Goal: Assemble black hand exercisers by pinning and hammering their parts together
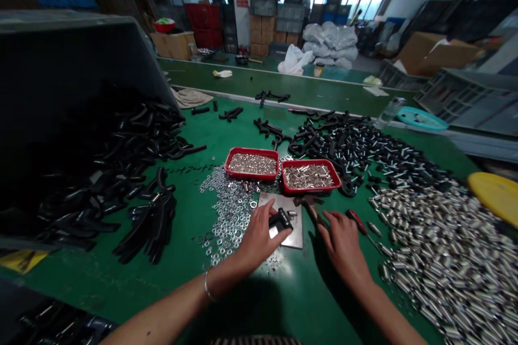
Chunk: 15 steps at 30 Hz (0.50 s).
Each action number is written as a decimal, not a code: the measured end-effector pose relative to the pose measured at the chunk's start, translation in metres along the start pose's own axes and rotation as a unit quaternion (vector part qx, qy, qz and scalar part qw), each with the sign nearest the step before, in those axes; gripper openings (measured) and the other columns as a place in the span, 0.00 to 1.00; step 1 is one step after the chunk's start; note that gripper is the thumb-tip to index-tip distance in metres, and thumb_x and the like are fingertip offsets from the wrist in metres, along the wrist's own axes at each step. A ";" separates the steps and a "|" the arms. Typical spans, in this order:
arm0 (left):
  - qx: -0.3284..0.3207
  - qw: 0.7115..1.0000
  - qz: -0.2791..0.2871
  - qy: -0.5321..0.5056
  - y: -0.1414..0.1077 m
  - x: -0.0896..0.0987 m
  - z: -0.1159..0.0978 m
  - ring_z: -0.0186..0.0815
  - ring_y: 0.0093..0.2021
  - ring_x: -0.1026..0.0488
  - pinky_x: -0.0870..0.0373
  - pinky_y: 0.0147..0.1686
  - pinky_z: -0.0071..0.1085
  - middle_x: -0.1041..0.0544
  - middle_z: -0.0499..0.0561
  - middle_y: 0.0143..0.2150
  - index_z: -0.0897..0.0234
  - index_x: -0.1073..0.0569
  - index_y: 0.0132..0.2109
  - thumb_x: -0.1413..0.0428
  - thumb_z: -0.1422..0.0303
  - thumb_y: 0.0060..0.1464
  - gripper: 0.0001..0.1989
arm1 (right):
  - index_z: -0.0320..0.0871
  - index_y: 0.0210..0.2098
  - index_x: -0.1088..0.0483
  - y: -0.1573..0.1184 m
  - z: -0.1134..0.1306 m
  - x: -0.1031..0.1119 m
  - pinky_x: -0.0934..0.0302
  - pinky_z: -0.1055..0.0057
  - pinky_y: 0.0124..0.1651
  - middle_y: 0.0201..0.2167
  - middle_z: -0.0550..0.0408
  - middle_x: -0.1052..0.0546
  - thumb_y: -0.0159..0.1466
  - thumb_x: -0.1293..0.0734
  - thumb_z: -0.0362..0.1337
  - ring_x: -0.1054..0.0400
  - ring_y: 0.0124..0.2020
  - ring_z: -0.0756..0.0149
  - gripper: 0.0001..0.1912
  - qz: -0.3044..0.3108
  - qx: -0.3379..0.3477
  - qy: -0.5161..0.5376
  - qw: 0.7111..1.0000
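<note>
With forearms [174,307] stretched forward, a black part [280,219] is pinched by the left hand [259,233], a hammer [309,206] gripped by the right hand [343,240].

2 red trays [251,177], 1 hammer [312,209], 1 metal plate [295,238], 1 held black part [283,219], 1 red-handled tool [356,221], 1 yellow dish [496,197], 1 turquoise lid [421,118]. Washers [229,215], silver cylinders [445,242], black handles [151,221]: heaped, overlapping, too many to count.
</note>
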<state>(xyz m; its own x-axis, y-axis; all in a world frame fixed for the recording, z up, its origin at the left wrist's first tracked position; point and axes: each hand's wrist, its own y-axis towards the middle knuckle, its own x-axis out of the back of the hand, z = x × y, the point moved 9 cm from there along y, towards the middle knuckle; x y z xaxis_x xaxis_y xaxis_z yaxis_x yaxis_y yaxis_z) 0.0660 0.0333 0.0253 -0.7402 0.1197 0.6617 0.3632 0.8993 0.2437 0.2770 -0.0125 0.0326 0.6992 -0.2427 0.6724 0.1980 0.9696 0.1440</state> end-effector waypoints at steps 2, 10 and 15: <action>-0.038 0.999 -0.028 -0.009 -0.011 0.000 -0.022 0.48 0.56 0.34 0.35 0.57 0.49 0.32 0.61 0.55 0.63 0.50 0.68 0.40 0.60 0.57 0.39 | 0.46 0.46 0.25 -0.007 0.012 -0.010 0.43 0.52 0.58 0.47 0.45 0.24 0.65 0.37 0.51 0.34 0.51 0.50 0.19 0.016 -0.010 0.088 0.996; -0.137 0.985 0.102 -0.005 0.026 0.006 -0.039 0.40 0.47 0.28 0.29 0.47 0.37 0.25 0.55 0.47 0.61 0.34 0.59 0.48 0.63 0.65 0.18 | 0.41 0.44 0.25 -0.024 -0.006 -0.085 0.34 0.67 0.40 0.36 0.50 0.22 0.64 0.35 0.56 0.29 0.35 0.61 0.24 0.062 -0.196 0.427 0.881; -0.039 0.994 0.035 0.095 0.170 0.052 0.018 0.41 0.50 0.28 0.33 0.53 0.37 0.24 0.56 0.48 0.65 0.26 0.49 0.49 0.67 0.64 0.11 | 0.45 0.40 0.25 -0.011 -0.013 -0.079 0.33 0.67 0.41 0.40 0.50 0.23 0.62 0.34 0.58 0.29 0.40 0.58 0.23 0.041 -0.187 0.409 0.892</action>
<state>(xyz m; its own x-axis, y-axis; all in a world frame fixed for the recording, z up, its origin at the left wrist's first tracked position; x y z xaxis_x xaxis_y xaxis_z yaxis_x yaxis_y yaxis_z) 0.0796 0.2001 0.0884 -0.5949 0.0921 0.7985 0.4572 0.8558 0.2419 0.2285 -0.0043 -0.0314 0.9592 -0.2612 -0.1078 0.2305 0.9439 -0.2363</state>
